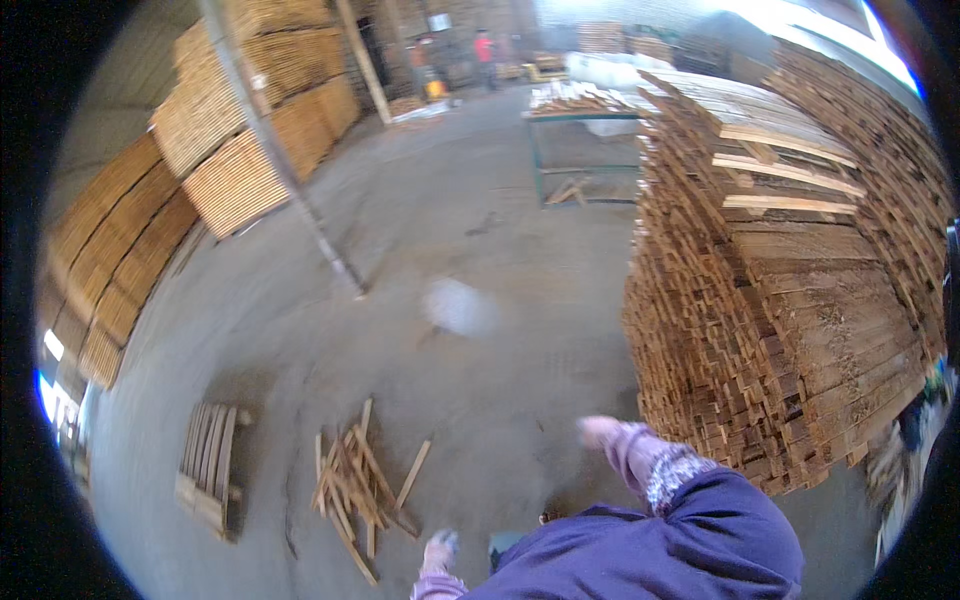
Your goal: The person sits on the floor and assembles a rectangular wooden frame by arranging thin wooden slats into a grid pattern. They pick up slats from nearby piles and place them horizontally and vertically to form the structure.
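Note:
My left hand (440, 549) hangs low near the bottom edge, just right of a loose heap of thin wooden slats (358, 482) on the floor. My right hand (600, 431) is out in front of me, left of a tall stack of sawn boards (720, 340) and apart from it. Both hands are blurred, so I cannot make out their fingers, and no held thing shows in either. A small wooden pallet (208, 462) lies on the floor to the left of the slats.
A metal post (290, 175) stands at the left, before high timber stacks (235, 185). Ahead is a green-framed table (585, 115) with wood pieces on it. A blurred white object (458, 306) lies on the floor. A person in red (485, 50) stands far back.

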`<state>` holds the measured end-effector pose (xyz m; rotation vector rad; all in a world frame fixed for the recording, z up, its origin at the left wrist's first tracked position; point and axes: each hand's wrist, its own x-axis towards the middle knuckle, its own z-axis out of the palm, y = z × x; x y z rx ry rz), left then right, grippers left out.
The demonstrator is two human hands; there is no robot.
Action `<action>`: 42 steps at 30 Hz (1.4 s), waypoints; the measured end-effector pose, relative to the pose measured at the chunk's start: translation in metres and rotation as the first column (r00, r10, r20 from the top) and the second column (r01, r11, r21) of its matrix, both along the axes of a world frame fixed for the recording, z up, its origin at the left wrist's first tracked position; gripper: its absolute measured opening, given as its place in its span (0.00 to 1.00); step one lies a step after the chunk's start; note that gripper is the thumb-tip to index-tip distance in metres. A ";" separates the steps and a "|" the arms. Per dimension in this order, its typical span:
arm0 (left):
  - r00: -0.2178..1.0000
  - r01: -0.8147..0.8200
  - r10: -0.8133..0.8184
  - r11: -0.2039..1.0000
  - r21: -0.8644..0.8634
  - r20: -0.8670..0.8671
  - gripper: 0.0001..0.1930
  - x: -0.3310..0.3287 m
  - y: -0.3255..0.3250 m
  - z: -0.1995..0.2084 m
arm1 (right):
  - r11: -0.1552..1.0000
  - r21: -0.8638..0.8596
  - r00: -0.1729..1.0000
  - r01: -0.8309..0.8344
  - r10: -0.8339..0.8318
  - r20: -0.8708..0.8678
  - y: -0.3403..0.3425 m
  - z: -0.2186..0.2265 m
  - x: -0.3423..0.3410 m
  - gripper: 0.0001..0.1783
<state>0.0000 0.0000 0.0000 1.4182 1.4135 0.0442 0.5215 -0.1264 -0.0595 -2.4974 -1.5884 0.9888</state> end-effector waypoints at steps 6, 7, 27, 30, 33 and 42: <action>0.982 0.005 -0.011 0.999 -0.034 -0.187 0.20 0.056 0.169 -0.019 | 0.972 0.211 0.970 0.104 -0.146 0.195 0.230 0.148 0.153 0.20; 0.975 0.035 -0.040 0.999 -0.028 -0.219 0.20 0.069 0.213 -0.019 | 0.976 0.185 0.963 0.119 -0.159 0.217 0.260 0.166 0.181 0.22; -0.588 0.610 -0.671 -0.001 0.792 0.452 0.19 0.844 0.484 0.398 | 0.695 0.201 0.545 0.690 -0.682 0.488 0.511 0.428 0.758 0.23; -0.526 0.585 -0.697 0.121 0.802 0.488 0.21 0.920 0.529 0.412 | 0.605 0.145 0.473 0.783 -0.731 0.492 0.510 0.401 0.864 0.23; -0.503 0.651 -0.706 0.071 0.756 0.499 0.16 0.996 0.574 0.397 | 0.605 0.173 0.496 0.778 -0.759 0.423 0.558 0.387 0.937 0.23; -0.736 0.534 -0.547 -0.106 0.839 0.399 0.13 1.209 0.694 0.386 | 0.473 0.237 0.376 0.849 -0.855 0.357 0.562 0.384 1.104 0.32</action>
